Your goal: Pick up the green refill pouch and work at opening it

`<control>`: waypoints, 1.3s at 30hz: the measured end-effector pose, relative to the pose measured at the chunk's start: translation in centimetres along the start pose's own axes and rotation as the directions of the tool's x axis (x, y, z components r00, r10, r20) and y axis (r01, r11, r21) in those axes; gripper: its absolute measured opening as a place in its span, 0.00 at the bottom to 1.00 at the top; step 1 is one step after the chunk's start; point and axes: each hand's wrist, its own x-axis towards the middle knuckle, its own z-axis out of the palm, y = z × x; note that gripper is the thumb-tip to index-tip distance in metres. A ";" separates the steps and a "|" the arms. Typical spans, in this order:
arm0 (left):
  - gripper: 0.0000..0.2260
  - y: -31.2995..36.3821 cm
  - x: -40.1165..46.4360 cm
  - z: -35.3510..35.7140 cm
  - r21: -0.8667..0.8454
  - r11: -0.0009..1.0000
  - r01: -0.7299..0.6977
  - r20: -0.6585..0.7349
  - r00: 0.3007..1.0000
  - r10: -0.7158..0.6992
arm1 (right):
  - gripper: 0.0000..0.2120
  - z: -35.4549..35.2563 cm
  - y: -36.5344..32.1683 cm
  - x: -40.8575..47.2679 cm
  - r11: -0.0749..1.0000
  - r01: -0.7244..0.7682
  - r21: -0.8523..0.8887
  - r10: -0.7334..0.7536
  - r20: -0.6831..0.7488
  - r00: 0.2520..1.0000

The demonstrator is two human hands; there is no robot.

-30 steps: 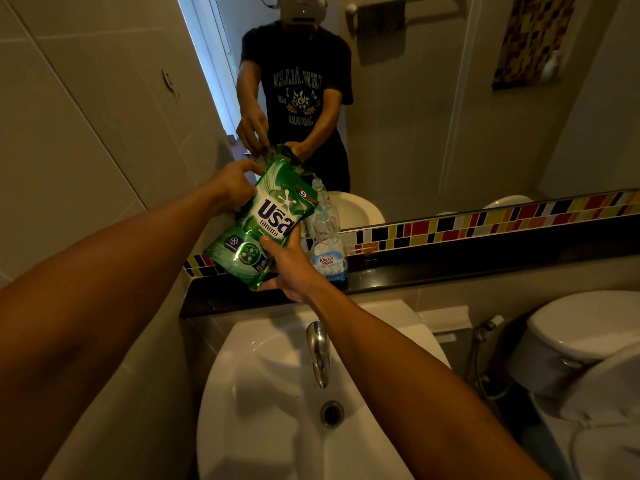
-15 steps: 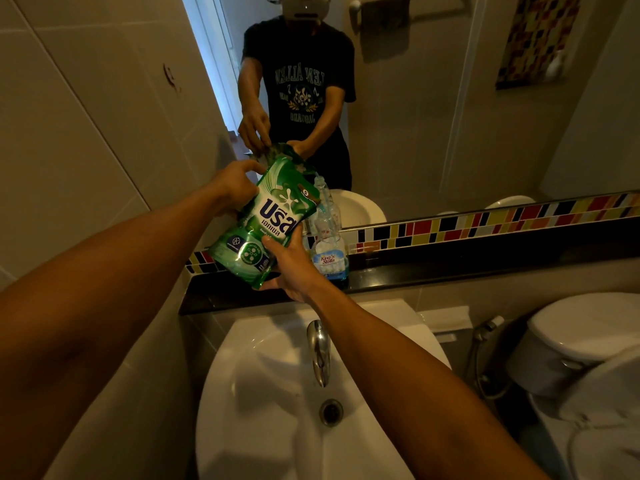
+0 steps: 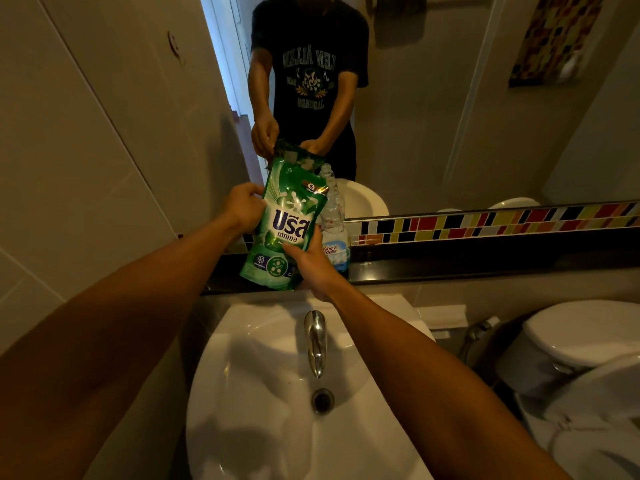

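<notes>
A green refill pouch (image 3: 287, 226) with white lettering stands almost upright over the dark ledge (image 3: 450, 265) behind the basin. My left hand (image 3: 242, 207) grips its left edge near the top. My right hand (image 3: 311, 261) holds its lower right side, thumb across the front. Right behind the pouch stands a clear plastic bottle (image 3: 334, 223) with a blue label, partly hidden by the pouch and my right hand.
A white basin (image 3: 263, 393) with a chrome tap (image 3: 316, 341) lies below the ledge. A toilet (image 3: 581, 344) and a spray hose (image 3: 479, 332) stand to the right. The mirror (image 3: 433, 116) above the coloured tile strip reflects a person holding the pouch. A tiled wall closes the left side.
The pouch has been turned from a tilt to nearly upright and brought lower toward the ledge. Both hands keep their hold on it.
</notes>
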 end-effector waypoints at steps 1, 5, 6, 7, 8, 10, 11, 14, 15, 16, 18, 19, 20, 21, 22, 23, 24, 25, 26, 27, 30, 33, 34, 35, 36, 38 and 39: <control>0.12 -0.5 -0.2 0.3 -0.034 0.999 0.003 -0.003 1.000 -0.003 | 0.34 -0.3 0.2 0.2 1.000 -0.006 0.007 0.006 -0.001 1.000; 0.10 -2.2 -1.0 1.6 -0.206 0.978 0.023 -0.037 0.999 -0.031 | 0.27 -1.3 1.2 0.8 1.000 -0.007 0.008 0.008 -0.055 0.998; 0.10 -2.6 -1.2 2.0 -0.250 0.968 0.031 -0.041 0.998 -0.043 | 0.24 -1.5 1.5 0.9 1.000 0.000 -0.006 -0.001 -0.084 0.996; 0.10 -3.0 -1.3 2.3 -0.300 0.953 0.044 -0.041 0.997 -0.059 | 0.21 -1.7 1.6 1.1 1.000 0.007 -0.023 -0.010 -0.119 0.993; 0.10 -3.4 -1.5 2.6 -0.354 0.933 0.060 -0.037 0.996 -0.078 | 0.19 -1.8 1.7 1.3 0.999 0.011 -0.044 -0.018 -0.153 0.988; 0.10 -4.3 -1.9 3.0 -0.456 0.887 0.080 -0.027 0.994 -0.103 | 0.15 -1.9 1.7 1.7 0.997 0.018 -0.080 -0.034 -0.205 0.978; 0.10 -4.7 -2.1 3.2 -0.492 0.867 0.080 -0.027 0.994 -0.106 | 0.13 -2.0 1.7 1.9 0.995 0.025 -0.097 -0.046 -0.219 0.975; 0.08 -6.1 -2.4 3.5 -0.565 0.823 0.051 -0.048 0.994 -0.094 | 0.11 -1.8 1.7 2.7 0.981 0.055 -0.184 -0.101 -0.247 0.964; 0.07 -6.5 -2.5 3.4 -0.583 0.812 0.040 -0.059 0.994 -0.092 | 0.10 -1.6 1.7 2.9 0.976 0.060 -0.208 -0.113 -0.254 0.961; 0.07 -6.9 -2.6 3.3 -0.596 0.802 0.032 -0.070 0.993 -0.091 | 0.10 -1.4 1.8 3.1 0.971 0.064 -0.229 -0.124 -0.256 0.959; 0.08 -7.7 -2.7 2.9 -0.612 0.791 0.023 -0.095 0.990 -0.102 | 0.09 -0.7 1.9 3.7 0.960 0.079 -0.267 -0.148 -0.248 0.957; 0.07 -8.1 -2.7 2.6 -0.621 0.783 0.024 -0.109 0.987 -0.118 | 0.09 -0.3 1.9 4.0 0.957 0.083 -0.279 -0.153 -0.239 0.959; 0.06 -8.6 -2.6 2.3 -0.636 0.771 0.027 -0.124 0.983 -0.137 | 0.08 0.1 2.0 4.3 0.955 0.081 -0.284 -0.149 -0.228 0.962; 0.06 -9.1 -2.6 1.8 -0.651 0.759 0.029 -0.139 0.978 -0.156 | 0.08 0.6 2.0 4.7 0.954 0.076 -0.289 -0.142 -0.215 0.966; 0.06 -9.6 -2.5 1.3 -0.662 0.749 0.026 -0.154 0.973 -0.170 | 0.08 1.2 2.1 5.1 0.953 0.076 -0.294 -0.139 -0.200 0.970; 0.07 -10.1 -2.5 0.8 -0.670 0.742 0.023 -0.166 0.970 -0.179 | 0.08 1.9 2.1 5.5 0.951 0.082 -0.299 -0.141 -0.182 0.973; 0.07 -10.6 -2.4 0.2 -0.676 0.737 0.017 -0.178 0.966 -0.185 | 0.07 2.6 2.1 5.8 0.949 0.091 -0.302 -0.146 -0.163 0.976; 0.08 -11.0 -2.4 -0.4 -0.677 0.736 0.011 -0.191 0.963 -0.190 | 0.07 3.3 2.0 6.2 0.949 0.097 -0.301 -0.146 -0.144 0.979; 0.09 -11.5 -2.4 -1.1 -0.672 0.741 0.007 -0.205 0.959 -0.195 | 0.07 4.0 2.0 6.7 0.950 0.099 -0.297 -0.142 -0.127 0.982; 0.10 -12.0 -2.4 -1.8 -0.657 0.754 0.006 -0.219 0.955 -0.199 | 0.07 4.8 2.1 7.3 0.950 0.097 -0.296 -0.136 -0.114 0.984; 0.08 -13.9 -1.8 -3.7 -0.615 0.789 -0.003 -0.256 0.947 -0.196 | 0.08 7.1 2.5 8.8 0.945 0.103 -0.310 -0.136 -0.087 0.987; 0.05 -15.8 -1.0 -5.2 -0.618 0.786 -0.006 -0.299 0.927 -0.228 | 0.07 9.3 3.1 10.4 0.942 0.097 -0.320 -0.119 -0.048 0.992; 0.06 -16.3 -0.7 -5.5 -0.624 0.782 -0.009 -0.314 0.919 -0.240 | 0.07 10.0 3.3 10.8 0.946 0.089 -0.312 -0.106 -0.036 0.994; 0.09 -16.6 -0.5 -5.9 -0.634 0.773 -0.012 -0.328 0.910 -0.255 | 0.08 10.7 3.6 11.3 0.951 0.084 -0.296 -0.096 -0.026 0.995; 0.10 -17.0 -0.3 -6.2 -0.648 0.761 -0.010 -0.337 0.900 -0.275 | 0.08 11.3 4.0 11.7 0.956 0.081 -0.283 -0.090 -0.018 0.996; 0.12 -17.8 0.3 -6.8 -0.677 0.735 -0.010 -0.347 0.886 -0.307 | 0.09 12.4 4.8 12.3 0.957 0.083 -0.277 -0.088 -0.007 0.996; 0.12 -18.4 0.6 -7.0 -0.688 0.726 -0.014 -0.349 0.883 -0.313 | 0.09 12.8 5.2 12.6 0.956 0.087 -0.280 -0.091 -0.002 0.996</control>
